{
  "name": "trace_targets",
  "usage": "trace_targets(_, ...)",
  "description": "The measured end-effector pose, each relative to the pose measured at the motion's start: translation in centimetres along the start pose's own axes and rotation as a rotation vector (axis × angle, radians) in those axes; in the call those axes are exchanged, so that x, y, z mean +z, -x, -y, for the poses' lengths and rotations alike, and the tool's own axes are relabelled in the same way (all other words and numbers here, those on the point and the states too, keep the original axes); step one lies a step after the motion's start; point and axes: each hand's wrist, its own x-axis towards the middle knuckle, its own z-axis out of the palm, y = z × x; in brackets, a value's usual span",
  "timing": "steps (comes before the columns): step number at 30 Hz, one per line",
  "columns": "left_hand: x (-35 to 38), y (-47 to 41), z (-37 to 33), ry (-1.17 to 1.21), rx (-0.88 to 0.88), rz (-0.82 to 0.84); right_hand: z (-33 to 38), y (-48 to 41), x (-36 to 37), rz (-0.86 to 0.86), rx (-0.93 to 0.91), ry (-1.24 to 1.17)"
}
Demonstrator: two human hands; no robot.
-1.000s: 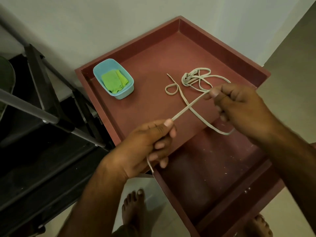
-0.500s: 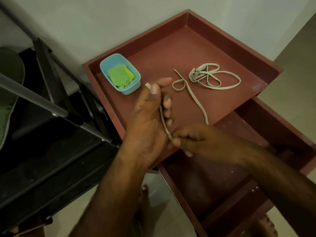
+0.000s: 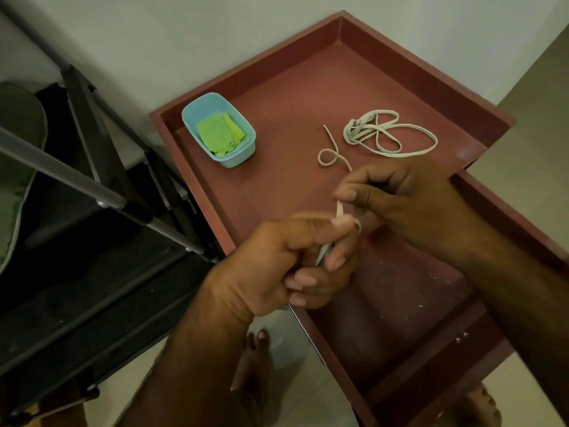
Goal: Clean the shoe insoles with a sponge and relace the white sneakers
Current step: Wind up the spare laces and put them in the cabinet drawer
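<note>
My left hand [image 3: 286, 260] pinches a pale flat shoelace [image 3: 339, 208] between thumb and curled fingers, over the front edge of the red-brown cabinet top [image 3: 277, 186]. Just above and to the right, my right hand [image 3: 397, 195] pinches the same lace. The lace's free end runs back in a small loop [image 3: 328, 155] on the cabinet top. A second lace [image 3: 388, 134] lies in a loose bundle further back. A light blue tub [image 3: 220, 131] holding a green sponge cloth [image 3: 220, 134] stands at the top's left side. No sneakers or insoles are in view.
An open drawer [image 3: 400, 318] juts out below my hands, its inside dusty. A black metal rack [image 3: 101, 211] stands on the left against the pale wall. My bare feet [image 3: 257, 343] stand on the tiled floor beneath.
My right hand rose from below the left hand to above and right of it, drawing the lace with it. My left hand dropped lower and curled tighter around the lace.
</note>
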Motion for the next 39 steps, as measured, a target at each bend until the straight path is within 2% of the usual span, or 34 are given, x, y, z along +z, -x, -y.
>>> trace_targets(1,0.2,-0.3,-0.1,0.078,0.107,-0.011,-0.5,0.1,0.8,0.009,0.027,-0.024)
trace_targets(2,0.3,-0.7,-0.1,0.119,0.228,-0.095,-1.2,0.2,1.6,0.034,0.065,-0.011)
trace_targets(4,0.2,-1.7,0.4,0.052,0.442,-0.409,-1.9,0.7,2.9,0.153,0.171,0.02)
trace_targets(6,-1.0,-2.4,1.4,-0.202,0.548,-0.766,-1.5,1.2,3.5,0.363,0.269,0.026)
trace_targets(7,-1.8,-2.3,1.8,-0.374,0.557,-0.9,-1.0,1.3,3.6,0.488,0.291,0.053)
trace_targets(8,-2.4,-2.2,2.2,-0.54,0.526,-0.954,-0.5,1.3,3.5,0.586,0.288,0.077)
trace_targets(9,-2.6,-1.8,2.3,-0.675,0.447,-0.925,0.0,1.3,3.4,0.636,0.27,0.073)
trace_targets(11,-2.3,-1.3,2.3,-0.811,0.169,-0.73,0.7,0.9,2.8,0.57,0.236,-0.041)
trace_targets(12,-2.1,-1.2,2.3,-0.78,0.004,-0.63,0.6,0.6,2.4,0.487,0.23,-0.094)
trace_targets(14,-1.9,-1.0,1.9,-0.546,-0.239,-0.424,0.1,0.0,1.1,0.278,0.201,-0.047)
trace_targets(16,-1.9,-0.5,1.4,-0.218,-0.228,-0.163,-0.6,-0.2,0.2,0.091,0.162,0.025)
trace_targets(18,-1.7,-0.3,0.8,0.035,-0.063,-0.015,-0.9,-0.1,0.2,0.002,0.129,0.027)
trace_targets(20,-0.7,-1.0,0.4,0.126,0.17,-0.083,-1.3,0.2,1.3,0.042,0.121,-0.021)
trace_targets(23,-0.4,-2.5,1.0,0.13,0.484,-0.438,-1.9,0.8,3.2,0.162,0.223,0.003)
trace_targets(25,-1.4,-2.8,1.6,-0.119,0.562,-0.69,-1.4,1.1,3.5,0.327,0.272,0.089)
trace_targets(27,-2.3,-2.4,2.1,-0.497,0.497,-0.839,-0.8,1.2,3.5,0.482,0.304,0.094)
trace_targets(29,-2.2,-1.7,2.3,-0.815,0.339,-0.786,-0.1,1.1,3.1,0.495,0.273,0.058)
trace_targets(30,-2.0,-1.5,2.3,-0.898,0.238,-0.727,0.1,1.0,2.6,0.46,0.243,0.044)
trace_targets(32,-1.7,-1.2,2.1,-0.889,-0.003,-0.642,0.5,0.4,1.4,0.346,0.194,0.05)
trace_targets(34,-1.6,-0.8,1.7,-0.721,-0.229,-0.507,0.6,0.2,0.2,0.21,0.17,0.079)
trace_targets(35,-1.5,-0.7,1.6,-0.585,-0.285,-0.388,0.5,0.1,-0.3,0.137,0.17,0.071)
trace_targets(37,-1.4,-0.3,1.2,-0.314,-0.256,-0.131,-0.1,0.2,-0.7,-0.002,0.189,0.001)
trace_targets(39,-1.1,-0.4,0.7,-0.109,-0.154,0.026,-0.3,0.3,-0.5,-0.037,0.234,-0.047)
